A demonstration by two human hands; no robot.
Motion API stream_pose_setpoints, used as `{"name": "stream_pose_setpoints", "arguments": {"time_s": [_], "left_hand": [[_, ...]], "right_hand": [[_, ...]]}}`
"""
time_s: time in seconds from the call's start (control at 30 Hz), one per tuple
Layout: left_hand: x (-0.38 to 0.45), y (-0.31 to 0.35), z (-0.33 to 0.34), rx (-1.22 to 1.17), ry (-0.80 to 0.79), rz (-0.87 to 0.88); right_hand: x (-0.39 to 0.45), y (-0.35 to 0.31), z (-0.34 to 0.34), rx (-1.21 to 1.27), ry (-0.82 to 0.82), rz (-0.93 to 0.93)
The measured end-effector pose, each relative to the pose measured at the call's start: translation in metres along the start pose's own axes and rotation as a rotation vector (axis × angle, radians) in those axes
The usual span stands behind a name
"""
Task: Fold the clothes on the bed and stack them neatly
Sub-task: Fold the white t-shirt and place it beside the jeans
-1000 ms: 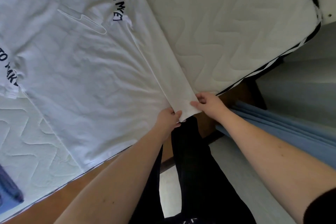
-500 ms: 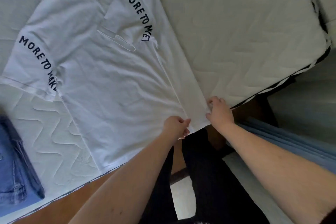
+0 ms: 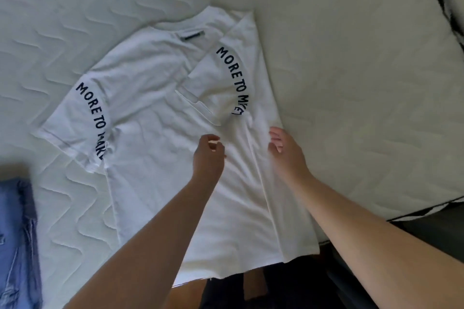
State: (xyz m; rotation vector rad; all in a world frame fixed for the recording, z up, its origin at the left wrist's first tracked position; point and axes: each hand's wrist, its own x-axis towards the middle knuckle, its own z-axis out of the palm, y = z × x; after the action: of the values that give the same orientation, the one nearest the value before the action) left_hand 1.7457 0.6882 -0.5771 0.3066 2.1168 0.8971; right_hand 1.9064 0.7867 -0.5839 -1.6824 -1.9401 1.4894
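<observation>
A white T-shirt (image 3: 155, 158) with black "MORE TO MAKE" lettering on each sleeve lies flat on the quilted white mattress (image 3: 351, 83). Its right side and right sleeve are folded inward over the body. My left hand (image 3: 208, 153) hovers over the middle of the shirt with curled, loosely apart fingers and holds nothing. My right hand (image 3: 283, 150) is over the folded right strip, fingers spread, blurred by motion. The shirt's hem hangs slightly past the bed's near edge.
Blue denim clothing (image 3: 17, 241) lies at the left edge of the mattress. The bed's near edge (image 3: 414, 213) runs along the lower right, with dark floor and my dark trousers (image 3: 251, 291) below it. Bare mattress stretches beyond and right of the shirt.
Both hands let go of the shirt's bottom right corner at the hem and moved up toward the shirt's middle. The view tilted up, showing the whole shirt.
</observation>
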Motion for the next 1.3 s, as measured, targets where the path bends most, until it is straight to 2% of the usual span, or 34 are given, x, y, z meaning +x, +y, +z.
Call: {"name": "stream_pose_setpoints", "arguments": {"time_s": [0.13,0.33,0.53,0.63,0.73,0.87,0.97,1.07,1.13,1.23,1.3], "left_hand": [[0.036,0.036,-0.012,0.068,0.166,0.116],[0.078,0.068,-0.001,0.257,0.211,0.341],[0.116,0.075,-0.005,0.634,0.215,0.221],[0.132,0.081,-0.015,0.667,0.172,0.132],[0.146,0.089,-0.023,0.74,0.178,0.131],[0.157,0.104,-0.022,0.722,0.219,0.158],[0.168,0.122,-0.011,0.651,0.226,0.333],[0.187,0.151,0.011,0.605,0.148,0.537],[0.202,0.173,0.03,0.601,0.058,0.585],[0.23,0.207,0.059,0.702,-0.048,0.535],[0.253,0.229,0.069,0.826,-0.1,0.464]], "right_hand": [[0.043,-0.03,-0.005,0.017,-0.087,-0.035],[0.093,-0.051,0.0,-0.017,-0.164,-0.077],[0.123,-0.056,0.008,-0.237,-0.294,-0.139],[0.14,-0.066,0.008,-0.339,-0.317,-0.149],[0.161,-0.077,0.008,-0.434,-0.328,-0.141],[0.188,-0.092,0.002,-0.552,-0.311,-0.201],[0.204,-0.096,-0.003,-0.563,-0.292,-0.263],[0.211,-0.094,-0.008,-0.511,-0.244,-0.32],[0.209,-0.089,-0.011,-0.428,-0.134,-0.329],[0.206,-0.079,-0.02,-0.273,0.048,-0.147],[0.211,-0.075,-0.024,-0.248,-0.003,0.008]]}}
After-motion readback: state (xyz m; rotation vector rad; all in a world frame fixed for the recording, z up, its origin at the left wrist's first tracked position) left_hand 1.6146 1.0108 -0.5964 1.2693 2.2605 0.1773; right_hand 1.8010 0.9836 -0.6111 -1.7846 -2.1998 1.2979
